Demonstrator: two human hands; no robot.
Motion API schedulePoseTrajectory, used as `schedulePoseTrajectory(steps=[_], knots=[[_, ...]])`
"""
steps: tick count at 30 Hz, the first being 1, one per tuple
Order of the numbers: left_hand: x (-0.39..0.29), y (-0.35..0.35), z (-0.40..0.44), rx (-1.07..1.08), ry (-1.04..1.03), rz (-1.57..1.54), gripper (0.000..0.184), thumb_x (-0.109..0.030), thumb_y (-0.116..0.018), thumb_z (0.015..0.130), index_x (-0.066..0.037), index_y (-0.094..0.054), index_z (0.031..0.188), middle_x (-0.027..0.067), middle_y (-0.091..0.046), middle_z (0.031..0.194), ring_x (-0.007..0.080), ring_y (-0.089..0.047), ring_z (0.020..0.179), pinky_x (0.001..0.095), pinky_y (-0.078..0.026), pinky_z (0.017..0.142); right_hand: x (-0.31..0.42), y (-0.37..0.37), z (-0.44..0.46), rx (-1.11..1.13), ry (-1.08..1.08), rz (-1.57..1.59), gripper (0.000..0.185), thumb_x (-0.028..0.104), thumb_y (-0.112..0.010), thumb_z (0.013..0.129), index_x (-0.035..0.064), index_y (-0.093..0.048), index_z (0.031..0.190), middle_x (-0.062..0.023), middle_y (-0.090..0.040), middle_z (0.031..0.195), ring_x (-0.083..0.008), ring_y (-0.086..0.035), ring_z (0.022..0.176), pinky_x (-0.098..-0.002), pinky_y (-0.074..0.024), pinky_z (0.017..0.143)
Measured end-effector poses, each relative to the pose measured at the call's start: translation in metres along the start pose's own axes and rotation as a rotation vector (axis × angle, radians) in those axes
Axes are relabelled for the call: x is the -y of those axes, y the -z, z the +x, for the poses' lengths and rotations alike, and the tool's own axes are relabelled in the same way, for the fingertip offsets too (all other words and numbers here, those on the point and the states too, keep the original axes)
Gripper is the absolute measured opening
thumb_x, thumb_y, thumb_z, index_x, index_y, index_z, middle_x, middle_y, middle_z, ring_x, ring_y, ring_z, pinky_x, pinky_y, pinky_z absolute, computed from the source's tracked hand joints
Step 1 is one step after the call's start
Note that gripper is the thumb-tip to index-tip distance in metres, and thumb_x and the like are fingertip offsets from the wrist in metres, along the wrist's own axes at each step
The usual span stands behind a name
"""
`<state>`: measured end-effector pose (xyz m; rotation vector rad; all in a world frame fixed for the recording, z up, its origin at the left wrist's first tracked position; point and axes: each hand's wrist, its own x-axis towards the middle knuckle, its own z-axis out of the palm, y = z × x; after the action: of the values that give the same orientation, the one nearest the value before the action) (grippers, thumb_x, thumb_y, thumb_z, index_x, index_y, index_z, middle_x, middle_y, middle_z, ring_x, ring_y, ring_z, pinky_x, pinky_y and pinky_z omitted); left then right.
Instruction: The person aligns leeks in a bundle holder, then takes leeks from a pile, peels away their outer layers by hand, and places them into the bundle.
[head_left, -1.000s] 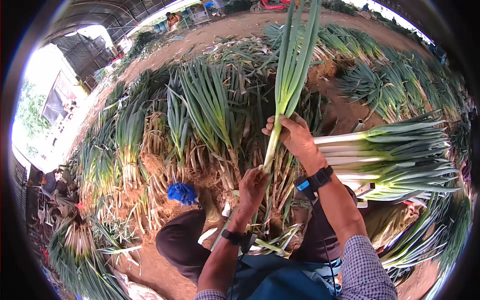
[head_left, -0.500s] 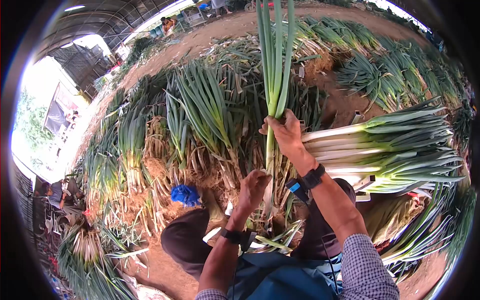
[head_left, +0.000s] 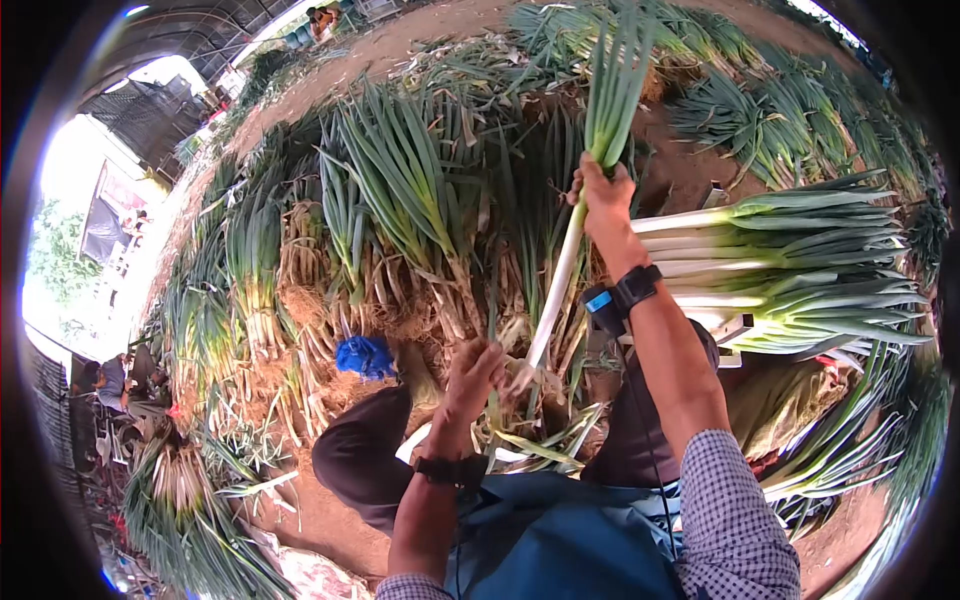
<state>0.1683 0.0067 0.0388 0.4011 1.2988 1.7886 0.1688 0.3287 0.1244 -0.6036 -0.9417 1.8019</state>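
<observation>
A dark roof (head_left: 195, 42) curves over the upper left, its underside crossed by thin ribs, with a small bright strip (head_left: 137, 10) near the top edge. Below it, a large opening (head_left: 90, 160) glares white with daylight, pale green foliage (head_left: 58, 270) showing through its lower part. Dark netting (head_left: 150, 115) hangs beside that opening, under a smaller arched patch of light (head_left: 168, 70). Lower left, a dark ribbed panel (head_left: 48, 395) stands along the edge. The floor (head_left: 390, 62) is bare reddish-brown earth, evenly lit, stretching back to another bright gap (head_left: 825, 15) at upper right
</observation>
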Motion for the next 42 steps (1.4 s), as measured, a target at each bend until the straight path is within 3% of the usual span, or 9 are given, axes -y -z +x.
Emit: schedulePoseTrajectory(steps=[4,5,9,12,14,21,26,35,42], knots=[[0.039,0.049,-0.015,-0.269,0.125,-0.147,0.017,-0.018,-0.053,0.104,-0.005,-0.054,0.093,-0.0003,-0.052,0.07,0.0073,-0.049,0.059,0.0247,-0.041,0.055,0.0,0.001,-0.002,0.03,0.007,0.078,0.018,0.014,-0.066,0.096,0.0027,-0.053,0.095,-0.0054,-0.056,0.072,-0.015,-0.054,0.055,-0.031,-0.0452,0.042],[0.042,0.066,-0.015,-0.303,0.176,0.193,0.023,-0.021,-0.06,0.099,0.001,-0.058,0.104,0.0122,-0.064,0.087,0.0203,-0.062,0.074,0.0341,-0.051,0.067,-0.003,0.0,-0.002,0.056,0.038,0.084,0.017,0.013,-0.067,0.095,0.003,-0.053,0.095,-0.0055,-0.056,0.072,-0.0147,-0.053,0.054,-0.0308,-0.0442,0.042],[0.022,0.038,-0.012,-0.546,-0.543,1.209,0.072,-0.027,-0.081,0.078,0.009,-0.05,0.132,0.0313,-0.056,0.124,0.0463,-0.053,0.118,0.0525,-0.041,0.1,0.004,-0.011,-0.003,0.08,0.123,0.093,0.015,0.01,-0.068,0.094,0.0033,-0.055,0.093,-0.0048,-0.056,0.071,-0.0136,-0.051,0.05,-0.0303,-0.0436,0.041],[-0.023,-0.018,0.004,-0.251,-0.715,1.434,0.061,-0.035,-0.082,0.079,-0.001,-0.059,0.125,0.0186,-0.063,0.121,0.0327,-0.062,0.11,0.0439,-0.05,0.091,0.009,-0.024,-0.012,0.188,0.142,0.225,0.015,0.013,-0.069,0.093,0.0045,-0.057,0.094,-0.0049,-0.056,0.07,-0.0153,-0.053,0.05,-0.0321,-0.0463,0.043],[-0.047,-0.044,0.013,-0.027,0.003,0.914,0.041,-0.034,-0.074,0.09,0.0,-0.063,0.112,0.0098,-0.07,0.1,0.0194,-0.067,0.089,0.0332,-0.052,0.071,0.01,-0.026,-0.019,0.244,0.029,0.237,0.029,0.029,-0.072,0.092,0.0036,-0.058,0.096,-0.0074,-0.061,0.074,-0.0187,-0.059,0.054,-0.036,-0.057,0.054],[-0.031,-0.039,0.037,0.506,0.071,0.456,0.025,-0.024,-0.065,0.098,-0.005,-0.06,0.112,0.0024,-0.068,0.093,0.0102,-0.064,0.087,0.025,-0.05,0.067,0.018,-0.015,-0.042,0.273,-0.272,0.054,0.027,0.03,-0.064,0.099,0.0054,-0.052,0.095,-0.0062,-0.054,0.069,-0.0149,-0.049,0.051,-0.0377,-0.0538,0.048],[0.009,-0.025,0.007,0.083,0.253,-0.024,0.028,-0.027,-0.06,0.101,-0.003,-0.062,0.117,-0.0033,-0.06,0.082,0.0082,-0.056,0.066,0.0232,-0.046,0.057,0.005,0.005,0.004,0.217,-0.09,0.084,0.028,0.027,-0.064,0.097,0.008,-0.053,0.081,-0.0038,-0.05,0.065,-0.0134,-0.046,0.048,-0.0338,-0.0465,0.045],[0.053,0.001,-0.079,-0.086,-0.188,0.599,0.032,-0.028,-0.05,0.104,0.001,-0.062,0.107,0.0058,-0.05,0.059,0.0165,-0.049,0.052,0.0349,-0.039,0.05,-0.011,0.008,0.042,-0.014,-0.202,-0.041,0.029,0.027,-0.063,0.098,0.0057,-0.051,0.082,-0.0042,-0.051,0.065,-0.0138,-0.044,0.045,-0.0352,-0.0428,0.041],[-0.022,-0.01,-0.105,-0.135,-0.282,1.56,0.057,-0.026,-0.07,0.088,0.005,-0.048,0.131,0.0238,-0.058,0.121,0.0422,-0.054,0.111,0.0534,-0.04,0.096,-0.003,0.025,0.051,0.085,-0.039,0.061,0.031,0.027,-0.061,0.099,0.0058,-0.05,0.079,-0.0038,-0.048,0.062,-0.0162,-0.046,0.048,-0.0356,-0.0481,0.046]])
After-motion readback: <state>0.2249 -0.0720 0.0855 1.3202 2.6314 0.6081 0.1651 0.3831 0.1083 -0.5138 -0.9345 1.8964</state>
